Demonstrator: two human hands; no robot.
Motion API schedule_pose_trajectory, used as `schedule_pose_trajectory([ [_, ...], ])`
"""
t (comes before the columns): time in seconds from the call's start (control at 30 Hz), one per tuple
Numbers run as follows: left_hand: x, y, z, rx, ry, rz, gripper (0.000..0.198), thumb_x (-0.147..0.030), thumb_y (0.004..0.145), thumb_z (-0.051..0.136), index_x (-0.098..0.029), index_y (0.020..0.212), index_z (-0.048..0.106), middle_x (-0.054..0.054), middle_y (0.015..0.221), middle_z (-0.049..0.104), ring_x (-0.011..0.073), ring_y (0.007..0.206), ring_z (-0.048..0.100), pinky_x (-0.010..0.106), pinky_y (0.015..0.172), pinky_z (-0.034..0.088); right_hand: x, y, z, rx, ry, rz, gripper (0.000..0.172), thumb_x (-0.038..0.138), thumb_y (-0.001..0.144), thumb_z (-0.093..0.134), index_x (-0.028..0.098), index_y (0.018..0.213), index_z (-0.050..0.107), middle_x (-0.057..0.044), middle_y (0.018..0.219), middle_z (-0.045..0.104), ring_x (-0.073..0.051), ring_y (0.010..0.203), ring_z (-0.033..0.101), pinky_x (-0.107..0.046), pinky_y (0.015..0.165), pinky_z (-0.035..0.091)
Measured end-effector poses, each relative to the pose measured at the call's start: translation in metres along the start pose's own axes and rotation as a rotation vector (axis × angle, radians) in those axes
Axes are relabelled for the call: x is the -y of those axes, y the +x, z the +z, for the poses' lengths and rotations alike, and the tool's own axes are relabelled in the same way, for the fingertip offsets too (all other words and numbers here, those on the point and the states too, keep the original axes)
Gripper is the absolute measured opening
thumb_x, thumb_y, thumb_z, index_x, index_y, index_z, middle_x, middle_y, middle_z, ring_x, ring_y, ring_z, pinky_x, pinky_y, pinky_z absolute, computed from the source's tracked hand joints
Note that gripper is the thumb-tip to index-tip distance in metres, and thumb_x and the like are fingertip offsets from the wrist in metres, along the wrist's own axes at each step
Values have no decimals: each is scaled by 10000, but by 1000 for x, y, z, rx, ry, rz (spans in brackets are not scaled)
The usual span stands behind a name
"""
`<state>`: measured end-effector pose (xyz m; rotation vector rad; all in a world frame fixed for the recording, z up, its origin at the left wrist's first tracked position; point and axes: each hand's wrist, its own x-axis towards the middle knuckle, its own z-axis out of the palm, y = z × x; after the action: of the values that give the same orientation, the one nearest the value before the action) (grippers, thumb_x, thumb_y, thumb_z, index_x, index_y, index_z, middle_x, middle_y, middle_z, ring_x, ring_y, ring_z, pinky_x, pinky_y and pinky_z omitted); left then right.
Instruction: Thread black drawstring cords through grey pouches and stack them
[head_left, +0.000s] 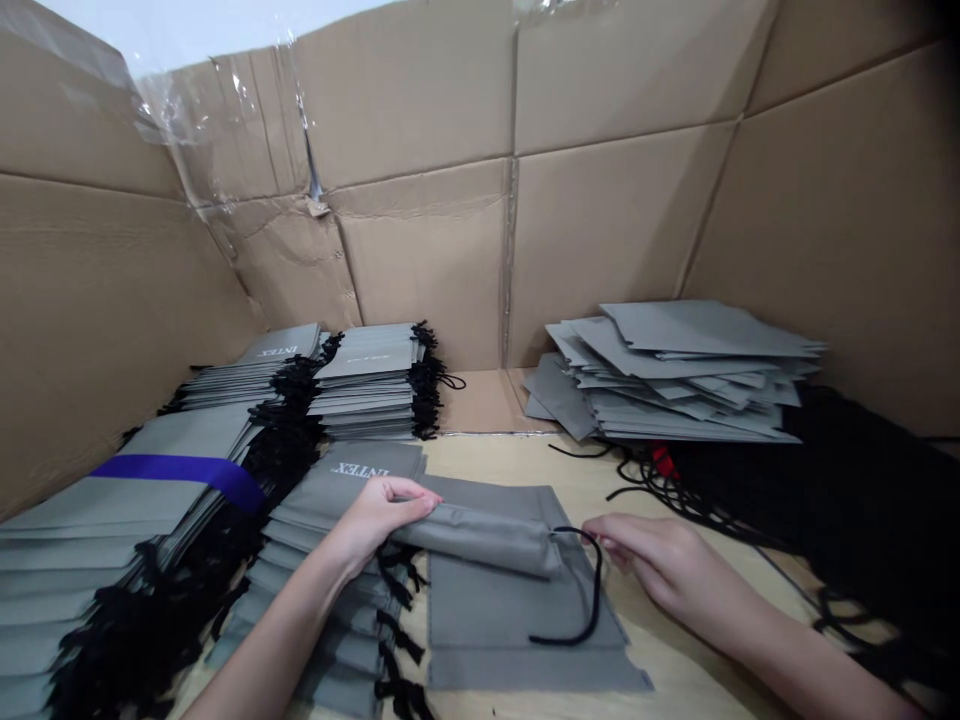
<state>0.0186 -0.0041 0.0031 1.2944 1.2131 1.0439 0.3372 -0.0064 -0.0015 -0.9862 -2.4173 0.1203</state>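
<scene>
Grey pouch (pixel 480 535) was held, black cord (pixel 598 588) at 3 o'clock.
Left hand (pixel 386 515) gripped pouch at 9 o'clock; right hand (pixel 671 565) fingertips pinched cord.

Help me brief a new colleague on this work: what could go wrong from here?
One end of the black cord hangs loose, so it might slip away from the grey fabric piece held in the left hand. The stack of grey fabric panels on the right is uneven, with corners jutting out, so a bump could make it slide. Beside it, the pile of black cords has overlapping loops that may tangle.
</scene>
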Motion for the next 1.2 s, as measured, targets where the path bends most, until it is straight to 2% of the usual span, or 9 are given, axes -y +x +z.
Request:
schedule_pose_trajectory([
  [0.27, -8, -11, 6, 17, 27, 8, 223, -363, 649, 716, -163, 747, 724, 48, 849, 722, 156, 786, 611, 205, 713, 412, 8, -2, 9, 6, 13, 8, 243, 143, 856, 351, 189, 906, 584, -55, 777, 679, -158, 658, 640, -234, 583, 480],
  [0.47, -13, -8, -9, -19, 106, 35, 263, -395, 670, 688, -158, 778, 726, 55, 826, 716, 160, 749, 592, 201, 654, 401, 3, 0, -1, 132, 29, 78, 227, 259, 908, 352, 217, 947, 572, -40, 809, 667, -166, 705, 629, -248, 627, 458],
  [0.6, -15, -7, -19, 85, 139, -23, 323, -408, 689, 667, -143, 868, 710, 65, 852, 699, 153, 730, 580, 195, 624, 393, -1, 1, -3, 155, -1, 115, 266, 257, 912, 325, 214, 807, 566, -25, 691, 628, -161, 622, 591, -246, 582, 422],
  [0.7, -13, -7, -22, 155, 183, -101, 385, -406, 660, 691, -128, 926, 687, 29, 690, 652, 110, 576, 512, 179, 509, 328, -2, 0, -1, 103, -9, 122, 276, 233, 910, 311, 206, 758, 540, -21, 662, 602, -154, 598, 567, -242, 575, 403],
  [0.83, -13, -7, -23, 190, 261, -112, 376, -439, 661, 667, -90, 797, 693, -34, 463, 478, 72, 431, 350, 189, 429, 189, -2, -1, 1, 64, 15, 123, 267, 230, 910, 311, 200, 776, 541, -25, 674, 601, -151, 612, 569, -239, 584, 400],
  [0.93, -14, -7, -22, 114, 312, -78, 359, -451, 646, 661, -95, 686, 684, -36, 424, 465, 68, 402, 329, 191, 417, 174, 1, 0, -1, 90, 50, 134, 283, 245, 912, 313, 198, 772, 555, -27, 666, 608, -152, 601, 567, -242, 580, 407],
  [1.0, -13, -6, -20, 56, 328, -47, 337, -441, 613, 681, -104, 630, 677, -30, 421, 483, 73, 401, 357, 188, 418, 212, 5, 1, -3, 84, 76, 168, 265, 273, 909, 336, 202, 830, 578, -25, 669, 621, -153, 591, 566, -247, 579, 415],
  [1.1, -10, -3, -15, -8, 305, 5, 298, -410, 598, 688, -114, 634, 691, -14, 463, 546, 88, 427, 421, 190, 447, 291, 16, 3, -2, -17, 99, 271, 230, 299, 886, 397, 215, 984, 587, -35, 799, 663, -158, 629, 584, -263, 615, 438],
  [1.2, -9, -1, -8, -89, 342, 45, 265, -373, 603, 676, -120, 668, 716, -8, 469, 577, 99, 434, 443, 194, 450, 314, 27, 4, 3, -66, 153, 343, 224, 302, 862, 434, 225, 953, 623, -39, 930, 665, -161, 692, 603, -263, 647, 453],
])
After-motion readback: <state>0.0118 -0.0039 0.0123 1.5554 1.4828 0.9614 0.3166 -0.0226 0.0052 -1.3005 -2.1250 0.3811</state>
